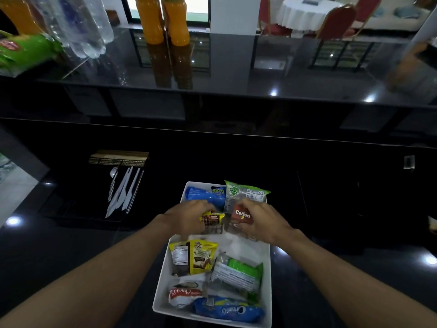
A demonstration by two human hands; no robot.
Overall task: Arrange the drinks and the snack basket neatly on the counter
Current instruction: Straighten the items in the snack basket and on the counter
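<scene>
Left hand (189, 216) pinches the yellow packet (212, 218), right hand (261, 222) grips the Collon box (241, 215) just beside it, both in the far half of the snack basket (266, 280), which runs lengthwise away.

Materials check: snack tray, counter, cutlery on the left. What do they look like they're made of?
Tray: white, smooth, rigid, with a soft sheen; probably plastic or melamine, ceramic not excluded.
Counter: black, mirror-glossy, reflecting the bottles; likely polished stone.
Cutlery: thin, matt white; looks like disposable plastic.
</scene>
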